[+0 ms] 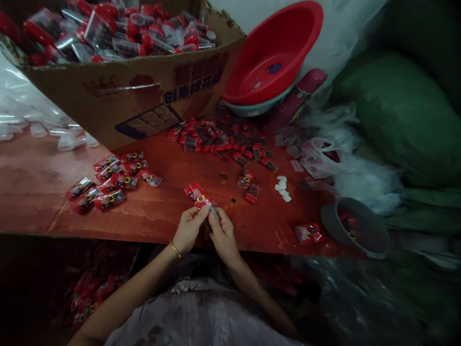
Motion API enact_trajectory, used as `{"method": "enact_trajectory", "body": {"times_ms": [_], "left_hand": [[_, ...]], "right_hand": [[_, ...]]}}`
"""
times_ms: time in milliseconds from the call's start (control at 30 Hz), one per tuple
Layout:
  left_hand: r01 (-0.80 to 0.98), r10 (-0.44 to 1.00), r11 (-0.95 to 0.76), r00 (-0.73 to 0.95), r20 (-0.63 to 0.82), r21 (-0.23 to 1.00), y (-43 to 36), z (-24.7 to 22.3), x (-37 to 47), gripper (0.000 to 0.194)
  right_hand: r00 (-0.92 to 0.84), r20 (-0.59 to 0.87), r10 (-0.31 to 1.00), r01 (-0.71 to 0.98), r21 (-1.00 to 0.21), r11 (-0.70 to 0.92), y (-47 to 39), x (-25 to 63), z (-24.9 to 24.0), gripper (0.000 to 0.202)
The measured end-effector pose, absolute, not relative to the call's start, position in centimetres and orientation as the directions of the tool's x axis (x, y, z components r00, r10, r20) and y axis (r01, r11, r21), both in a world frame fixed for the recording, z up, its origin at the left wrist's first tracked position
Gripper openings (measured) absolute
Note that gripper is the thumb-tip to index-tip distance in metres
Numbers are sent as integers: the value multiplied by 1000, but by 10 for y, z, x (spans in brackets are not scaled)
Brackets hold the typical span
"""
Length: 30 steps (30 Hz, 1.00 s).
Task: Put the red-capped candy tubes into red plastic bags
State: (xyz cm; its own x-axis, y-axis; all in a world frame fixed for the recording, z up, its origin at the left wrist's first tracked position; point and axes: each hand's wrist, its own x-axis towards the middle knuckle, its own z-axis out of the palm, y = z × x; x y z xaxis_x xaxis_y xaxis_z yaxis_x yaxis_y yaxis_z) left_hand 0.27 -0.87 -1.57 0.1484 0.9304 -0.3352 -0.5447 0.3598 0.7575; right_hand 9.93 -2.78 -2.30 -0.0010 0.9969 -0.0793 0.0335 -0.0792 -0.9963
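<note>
A small red printed plastic packet [197, 193] is held up near the front edge of the table. My left hand [188, 230] is closed, its thumb and fingers pinching the packet's lower end. Close beside it, my right hand [224, 236] is closed too, gripping a greyish clear end of the same packet. What lies under the fingers is hidden. To the left, several similar red packets [123, 181] lie in a loose group. Beyond my hands to the right sit a small red-capped clear container [252, 193] with dark contents and another red packet [246, 178].
A cardboard box [144, 101] full of red-capped clear tubes stands at the back left. Behind lie a pile of small red containers [216, 137] and a red basin [252, 77]. White pieces [283, 188], a grey bowl [378, 240] and plastic bags [324, 154] are on the right.
</note>
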Motion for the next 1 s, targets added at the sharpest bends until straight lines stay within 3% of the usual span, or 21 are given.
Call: {"method": "enact_trajectory", "body": {"times_ms": [100,300,433,567,733,900,1000], "left_hand": [[-522,927,373,183,-327,767,-12,-15,4,37],[-565,952,271,39,-303,779,0,-3,-6,31],[-468,952,304,113,-285,830,2,-6,-8,23],[-457,953,303,138,-270,836,2,-5,-7,23],[-530,933,359,208,-292,768,0,-2,-5,42],[-582,934,353,167,-317,732,-8,-6,3,44],[-592,930,358,157,-332,722,-9,-5,-1,39]], "right_hand": [[-12,-56,998,89,-995,-55,-25,103,-22,28],[-141,78,987,312,-943,119,-23,108,-14,18],[-168,117,979,346,-923,170,-22,109,-7,17],[-128,65,990,296,-950,101,-22,109,-7,19],[-181,-63,982,2,-998,-64,-23,106,-15,30],[-48,7,999,210,-978,17,-22,102,-14,23],[-96,-14,995,181,-983,3,-17,100,-14,23]]}}
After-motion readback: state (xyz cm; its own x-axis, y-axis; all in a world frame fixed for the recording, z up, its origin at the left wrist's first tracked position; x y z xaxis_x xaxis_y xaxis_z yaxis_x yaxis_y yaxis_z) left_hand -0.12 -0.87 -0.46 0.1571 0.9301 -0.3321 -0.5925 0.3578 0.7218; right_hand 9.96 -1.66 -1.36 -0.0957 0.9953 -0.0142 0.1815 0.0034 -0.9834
